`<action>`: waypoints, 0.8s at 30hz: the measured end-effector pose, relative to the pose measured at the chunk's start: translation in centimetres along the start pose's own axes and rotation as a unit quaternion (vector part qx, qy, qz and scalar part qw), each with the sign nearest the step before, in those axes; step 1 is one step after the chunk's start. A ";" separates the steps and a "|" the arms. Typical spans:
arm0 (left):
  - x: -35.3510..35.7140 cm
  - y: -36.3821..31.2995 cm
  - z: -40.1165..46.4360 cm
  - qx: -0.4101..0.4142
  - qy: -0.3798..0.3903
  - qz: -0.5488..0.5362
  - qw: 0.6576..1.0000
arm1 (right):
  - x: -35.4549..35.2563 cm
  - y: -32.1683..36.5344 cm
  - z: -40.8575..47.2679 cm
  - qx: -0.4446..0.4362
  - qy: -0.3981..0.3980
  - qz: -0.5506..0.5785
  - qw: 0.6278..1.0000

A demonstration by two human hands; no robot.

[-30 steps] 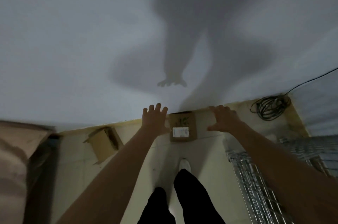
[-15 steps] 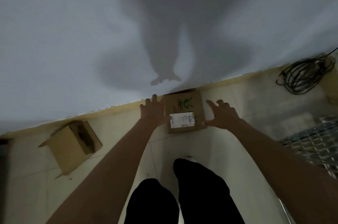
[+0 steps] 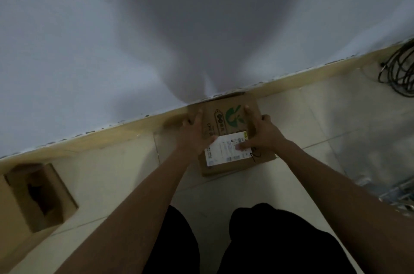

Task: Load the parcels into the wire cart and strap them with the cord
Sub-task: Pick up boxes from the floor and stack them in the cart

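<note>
A brown cardboard parcel [image 3: 228, 163] with a green logo and a white shipping label lies on the tiled floor against the wall's base. My left hand [image 3: 195, 133] grips its left side, thumb on the label's corner. My right hand [image 3: 261, 131] clasps its right side, fingers over the top and thumb pressed on the label. A coil of black cord [image 3: 398, 72] lies on the floor at the far right by the wall. A corner of the wire cart [image 3: 401, 197] shows blurred at the right edge.
A second cardboard box [image 3: 38, 195] lies on its side at the left, open end up. A pale wall [image 3: 134, 27] rises straight ahead, with my shadow on it. My dark-trousered legs [image 3: 277, 242] fill the lower middle.
I have bent lower and closer to the parcel. Both hands, spread open beside it before, have closed onto its left and right sides. The cord and cart have slid toward the right edge.
</note>
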State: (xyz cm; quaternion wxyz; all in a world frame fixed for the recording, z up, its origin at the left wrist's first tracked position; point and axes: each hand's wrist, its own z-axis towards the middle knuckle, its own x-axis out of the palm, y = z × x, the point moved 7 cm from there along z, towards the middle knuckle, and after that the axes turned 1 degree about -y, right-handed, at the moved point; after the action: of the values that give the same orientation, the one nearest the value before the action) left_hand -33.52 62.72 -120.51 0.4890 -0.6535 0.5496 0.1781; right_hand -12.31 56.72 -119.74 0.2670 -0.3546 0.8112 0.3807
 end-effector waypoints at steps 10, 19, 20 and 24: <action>0.9 0.5 0.7 -0.005 0.012 -0.047 0.999 | 0.1 0.0 0.0 -0.001 -0.008 0.008 1.000; 2.2 2.2 -2.5 0.030 0.052 -0.127 0.990 | 4.3 -0.3 -4.9 0.033 -0.027 0.036 0.998; 2.5 2.5 -2.6 0.025 0.045 -0.144 0.988 | 4.4 -0.4 -4.9 0.032 -0.027 0.053 0.998; 2.4 2.5 -2.9 0.013 0.041 -0.159 0.986 | 4.2 -0.3 -4.9 0.025 -0.026 0.069 0.997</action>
State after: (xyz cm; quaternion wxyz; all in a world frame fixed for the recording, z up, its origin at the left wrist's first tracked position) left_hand -35.82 59.24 -122.13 0.4968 -0.7329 0.4604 0.0638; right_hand -15.45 51.10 -120.06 0.2701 -0.2812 0.8357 0.3868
